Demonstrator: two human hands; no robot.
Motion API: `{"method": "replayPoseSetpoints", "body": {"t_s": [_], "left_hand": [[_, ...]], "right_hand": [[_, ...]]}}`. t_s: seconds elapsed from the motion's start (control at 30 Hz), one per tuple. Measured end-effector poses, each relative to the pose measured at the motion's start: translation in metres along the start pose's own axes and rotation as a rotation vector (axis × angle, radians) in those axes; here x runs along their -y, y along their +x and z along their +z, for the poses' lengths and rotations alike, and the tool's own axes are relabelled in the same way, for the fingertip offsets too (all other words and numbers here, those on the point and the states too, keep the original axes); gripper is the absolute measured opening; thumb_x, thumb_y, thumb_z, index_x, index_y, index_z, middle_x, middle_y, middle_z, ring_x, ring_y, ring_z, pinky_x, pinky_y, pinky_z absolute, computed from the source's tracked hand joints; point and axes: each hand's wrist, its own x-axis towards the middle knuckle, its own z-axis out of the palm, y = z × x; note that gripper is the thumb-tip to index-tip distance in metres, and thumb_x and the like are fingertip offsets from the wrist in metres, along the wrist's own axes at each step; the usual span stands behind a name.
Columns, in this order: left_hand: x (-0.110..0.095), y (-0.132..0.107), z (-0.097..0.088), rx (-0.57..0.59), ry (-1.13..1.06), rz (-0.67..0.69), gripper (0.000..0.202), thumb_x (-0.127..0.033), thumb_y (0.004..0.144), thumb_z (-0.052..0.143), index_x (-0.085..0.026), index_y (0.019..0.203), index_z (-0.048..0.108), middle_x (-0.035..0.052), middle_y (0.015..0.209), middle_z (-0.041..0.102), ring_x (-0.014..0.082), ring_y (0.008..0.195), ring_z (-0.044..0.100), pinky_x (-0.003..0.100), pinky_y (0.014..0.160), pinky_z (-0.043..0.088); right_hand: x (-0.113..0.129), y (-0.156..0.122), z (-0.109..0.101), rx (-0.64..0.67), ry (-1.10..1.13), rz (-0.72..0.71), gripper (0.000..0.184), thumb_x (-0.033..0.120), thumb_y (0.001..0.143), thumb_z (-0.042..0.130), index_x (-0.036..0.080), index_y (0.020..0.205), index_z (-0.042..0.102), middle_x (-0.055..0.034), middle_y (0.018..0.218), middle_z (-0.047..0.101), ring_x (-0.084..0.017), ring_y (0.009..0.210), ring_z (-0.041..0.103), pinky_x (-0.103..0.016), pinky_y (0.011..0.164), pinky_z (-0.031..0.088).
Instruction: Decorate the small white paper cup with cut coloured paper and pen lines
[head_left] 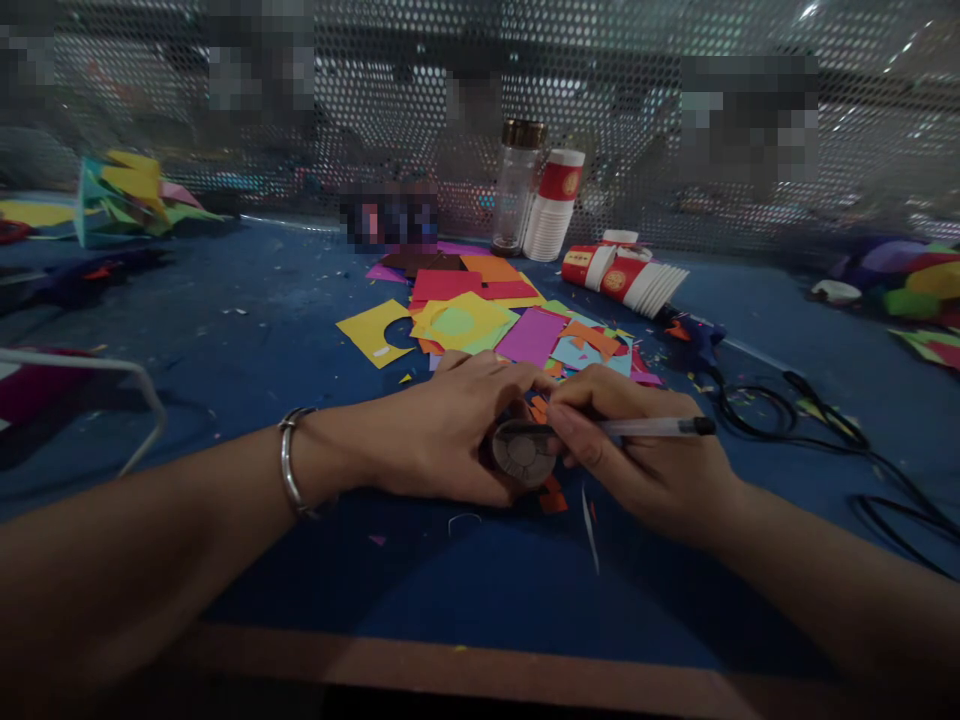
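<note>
My left hand [450, 430], a silver bracelet at its wrist, curls around a round grey-brown lid-like piece [523, 455] with a ring pattern on its face. Its exact kind I cannot tell. Between the thumb and fingers of my right hand [637, 440] is a pen [652, 427] with a clear barrel and black end. The pen lies almost level, its front part reaching over the top of the round piece; whether the tip touches is unclear. Orange paper scraps [553, 496] lie beneath and beside the round piece.
Beyond my hands lie coloured paper sheets [531, 335] and a yellow cut-out sheet [377, 333]. A glass bottle [517, 190], stacked paper cups [553, 208] and toppled cups [622, 278] stand or lie farther back. A glue gun [694, 338] with black cable is at right.
</note>
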Motion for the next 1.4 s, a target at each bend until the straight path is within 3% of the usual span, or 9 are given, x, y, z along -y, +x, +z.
{"method": "replayPoseSetpoints", "body": {"t_s": [0.27,0.5,0.83,1.13,1.4], "left_hand": [[0.0014,-0.0009,0.0000,0.002,0.006,-0.009,0.045,-0.040,0.076,0.075,-0.021,0.112,0.057,0.0087,0.118,0.063,0.0318,0.117,0.055,0.048,0.106,0.040],[0.0008,-0.0001,0.0000,-0.005,0.009,-0.001,0.053,-0.040,0.074,0.075,-0.022,0.120,0.055,0.0081,0.118,0.064,0.0317,0.115,0.057,0.049,0.105,0.040],[0.0010,0.0002,0.0006,-0.010,0.023,-0.006,0.045,-0.039,0.073,0.077,-0.022,0.110,0.057,0.0072,0.114,0.063,0.0320,0.115,0.056,0.049,0.104,0.041],[-0.0007,-0.0007,-0.0017,-0.005,0.023,-0.015,0.051,-0.039,0.075,0.078,-0.022,0.118,0.057,0.0077,0.119,0.064,0.0317,0.118,0.056,0.045,0.106,0.041],[0.0011,-0.0007,0.0000,0.004,0.039,-0.020,0.047,-0.035,0.072,0.078,-0.022,0.111,0.058,0.0074,0.117,0.063,0.0323,0.118,0.055,0.046,0.105,0.040]], "right_hand": [[-0.0003,-0.0019,-0.0015,-0.007,0.056,0.048,0.020,0.024,0.101,0.052,0.021,0.082,0.058,0.0006,0.066,0.067,-0.010,0.052,0.060,-0.022,0.051,0.047],[0.0006,0.0007,-0.0016,-0.002,0.007,0.004,0.017,0.022,0.099,0.052,0.021,0.084,0.058,-0.0001,0.068,0.067,-0.011,0.055,0.061,-0.023,0.052,0.046],[-0.0002,0.0014,-0.0005,-0.035,0.050,0.016,0.016,0.022,0.100,0.053,0.021,0.085,0.058,0.0002,0.071,0.067,-0.011,0.057,0.062,-0.023,0.053,0.048],[0.0023,-0.0008,-0.0069,-0.005,0.049,0.076,0.021,0.022,0.099,0.053,0.023,0.079,0.055,0.0009,0.065,0.064,-0.011,0.050,0.057,-0.023,0.048,0.046],[-0.0035,-0.0007,-0.0008,-0.016,-0.010,0.022,0.018,0.023,0.101,0.052,0.022,0.083,0.056,0.0000,0.068,0.067,-0.010,0.053,0.061,-0.022,0.051,0.047]]}}
